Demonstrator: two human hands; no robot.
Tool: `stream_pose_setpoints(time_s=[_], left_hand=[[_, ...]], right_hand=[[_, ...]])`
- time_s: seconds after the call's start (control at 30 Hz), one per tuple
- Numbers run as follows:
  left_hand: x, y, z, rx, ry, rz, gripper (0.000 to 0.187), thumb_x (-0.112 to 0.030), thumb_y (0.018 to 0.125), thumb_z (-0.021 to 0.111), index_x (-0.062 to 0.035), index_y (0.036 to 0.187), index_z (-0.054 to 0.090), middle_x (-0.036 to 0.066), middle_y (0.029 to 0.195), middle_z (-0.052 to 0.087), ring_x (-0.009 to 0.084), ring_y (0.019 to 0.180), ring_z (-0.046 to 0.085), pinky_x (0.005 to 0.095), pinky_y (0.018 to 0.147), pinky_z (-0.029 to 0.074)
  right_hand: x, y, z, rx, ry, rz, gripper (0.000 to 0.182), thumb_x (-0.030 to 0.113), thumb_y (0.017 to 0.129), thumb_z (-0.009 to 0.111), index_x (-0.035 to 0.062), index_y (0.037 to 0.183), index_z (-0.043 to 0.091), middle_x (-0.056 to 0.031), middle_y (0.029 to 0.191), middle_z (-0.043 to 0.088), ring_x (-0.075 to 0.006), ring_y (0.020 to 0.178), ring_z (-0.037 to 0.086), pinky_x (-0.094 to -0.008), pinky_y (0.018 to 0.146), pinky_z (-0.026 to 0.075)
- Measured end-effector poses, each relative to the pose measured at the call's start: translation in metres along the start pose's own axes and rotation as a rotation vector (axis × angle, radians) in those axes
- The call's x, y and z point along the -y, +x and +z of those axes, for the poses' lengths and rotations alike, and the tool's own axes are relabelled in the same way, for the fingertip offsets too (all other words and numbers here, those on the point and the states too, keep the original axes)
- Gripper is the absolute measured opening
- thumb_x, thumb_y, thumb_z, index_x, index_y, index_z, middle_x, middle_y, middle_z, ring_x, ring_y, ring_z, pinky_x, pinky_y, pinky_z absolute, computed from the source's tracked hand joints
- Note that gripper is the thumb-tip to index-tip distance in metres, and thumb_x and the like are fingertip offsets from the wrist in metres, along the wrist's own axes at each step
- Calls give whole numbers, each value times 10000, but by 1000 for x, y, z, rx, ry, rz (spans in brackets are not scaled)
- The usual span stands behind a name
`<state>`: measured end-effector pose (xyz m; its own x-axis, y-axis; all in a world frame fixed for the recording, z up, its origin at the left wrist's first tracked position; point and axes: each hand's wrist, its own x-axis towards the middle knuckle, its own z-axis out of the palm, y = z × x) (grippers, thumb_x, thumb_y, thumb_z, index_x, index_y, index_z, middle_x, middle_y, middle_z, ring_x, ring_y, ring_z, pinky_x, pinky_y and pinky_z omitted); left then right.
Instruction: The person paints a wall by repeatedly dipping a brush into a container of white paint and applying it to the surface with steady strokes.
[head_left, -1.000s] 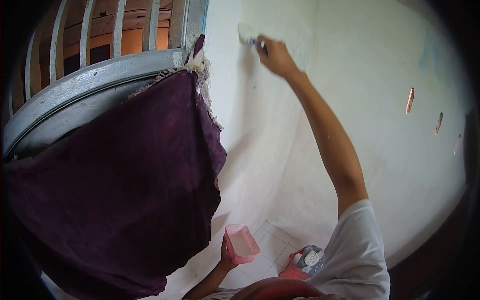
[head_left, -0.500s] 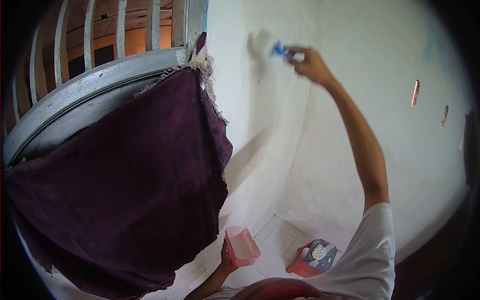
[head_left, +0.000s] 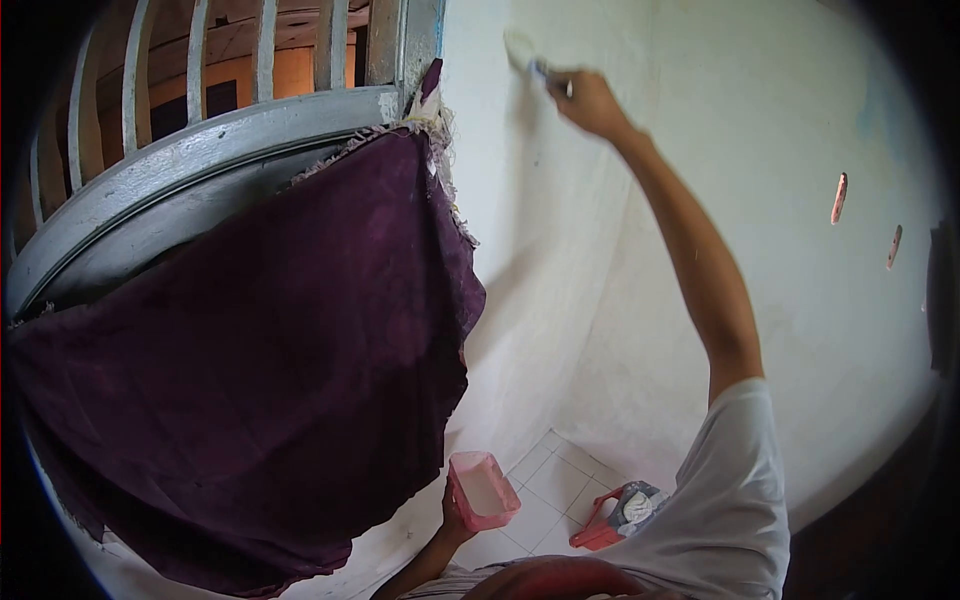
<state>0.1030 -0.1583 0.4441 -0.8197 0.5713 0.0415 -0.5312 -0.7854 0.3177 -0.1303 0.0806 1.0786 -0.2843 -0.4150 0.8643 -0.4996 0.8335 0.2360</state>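
My right hand (head_left: 592, 103) is raised high and closed round the handle of a paintbrush (head_left: 521, 48). The brush's pale bristles are at the white wall (head_left: 590, 180), close to its corner; whether they press on it is hard to tell. Low in the view, my left hand (head_left: 455, 517) grips a pink plastic container (head_left: 491, 521) by its left side. White paint (head_left: 483, 488) lies inside the container, which is held over the tiled floor.
A dark purple cloth (head_left: 270, 360) hangs from a grey wooden frame (head_left: 230, 135) with upright bars on the left. On the floor tiles (head_left: 552, 480) stands a red stool (head_left: 598, 530) with a grey plastic bag (head_left: 640, 508) on it. Two narrow slots (head_left: 839, 198) pierce the right wall.
My right hand has moved the brush slightly up and left along the wall, and the brush now appears more edge-on. The view has shifted a little. My left hand still holds the container.
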Motion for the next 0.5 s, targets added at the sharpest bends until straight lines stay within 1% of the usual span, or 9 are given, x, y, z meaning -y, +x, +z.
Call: stream_pose_setpoints(time_s=[0.07, 0.13, 0.2, 0.23, 0.33, 0.37, 0.43, 0.47, 0.5], left_hand=[[0, 1, -1, 27, 4, -11, 751, -683, 968, 405, -145, 1492, 416, 98, 1397, 548, 297, 1305, 535, 529, 1101, 425], [0, 3, 4, 1, 50, -9, 744, -682, 975, 389, -147, 1492, 417, 100, 1395, 548, 299, 1298, 541, 532, 1092, 433], [-3, 3, 16, 16, 30, -32, 737, -678, 980, 381, -147, 1489, 421, 100, 1388, 553, 300, 1291, 546, 533, 1086, 437], [-1, 1, 20, 30, 10, -49, 731, -675, 984, 373, -146, 1486, 424, 100, 1380, 557, 301, 1284, 551, 535, 1081, 441], [3, 6, 19, 56, 37, -27, 719, -667, 989, 372, -147, 1482, 427, 101, 1370, 561, 300, 1278, 554, 534, 1074, 447], [3, 9, 15, 55, 39, -25, 719, -667, 989, 372, -147, 1482, 427, 101, 1370, 561, 300, 1278, 554, 534, 1074, 447], [4, 11, 8, 23, 44, -16, 719, -667, 986, 383, -147, 1480, 429, 100, 1367, 563, 295, 1279, 554, 533, 1073, 450], [4, 11, 6, 11, 46, -12, 719, -667, 985, 387, -147, 1479, 430, 99, 1367, 563, 294, 1279, 554, 532, 1072, 450], [4, 9, 7, 33, 31, 3, 718, -665, 985, 391, -146, 1480, 430, 99, 1368, 562, 291, 1280, 554, 530, 1073, 450]], right_hand=[[23, -69, 14, 138, 96, 98, 161, 77, 881, 669, -14, 999, 731, -224, 859, 702, -330, 711, 675, -404, 709, 532], [38, -127, 18, 344, 86, 4, 188, 38, 856, 666, -3, 1024, 741, -228, 882, 702, -326, 732, 677, -399, 714, 532], [51, -165, 12, 549, 316, 71, 221, 21, 820, 607, 24, 983, 756, -248, 834, 682, -400, 752, 665, -462, 746, 528], [47, -168, 9, 695, 227, -16, 295, 15, 841, 656, 49, 1118, 752, -234, 911, 704, -317, 724, 670, -407, 725, 532], [26, -118, -1, 733, 119, -64, 287, 28, 855, 654, 53, 1124, 751, -219, 877, 712, -289, 707, 668, -395, 725, 536], [29, -82, -23, 711, 53, -109, 265, 62, 865, 664, 37, 1115, 751, -199, 841, 724, -257, 703, 672, -378, 737, 546], [-12, -16, -44, 434, 56, -232, 232, 137, 879, 692, 4, 1057, 756, -152, 841, 738, -235, 717, 670, -367, 745, 555], [-15, 14, -66, 291, -37, -182, 247, 165, 893, 697, 33, 1096, 747, -139, 855, 739, -233, 734, 676, -372, 734, 552], [-30, 43, -77, 151, -56, -194, 269, 179, 895, 699, 53, 1129, 736, -146, 862, 739, -235, 743, 682, -377, 732, 551]])
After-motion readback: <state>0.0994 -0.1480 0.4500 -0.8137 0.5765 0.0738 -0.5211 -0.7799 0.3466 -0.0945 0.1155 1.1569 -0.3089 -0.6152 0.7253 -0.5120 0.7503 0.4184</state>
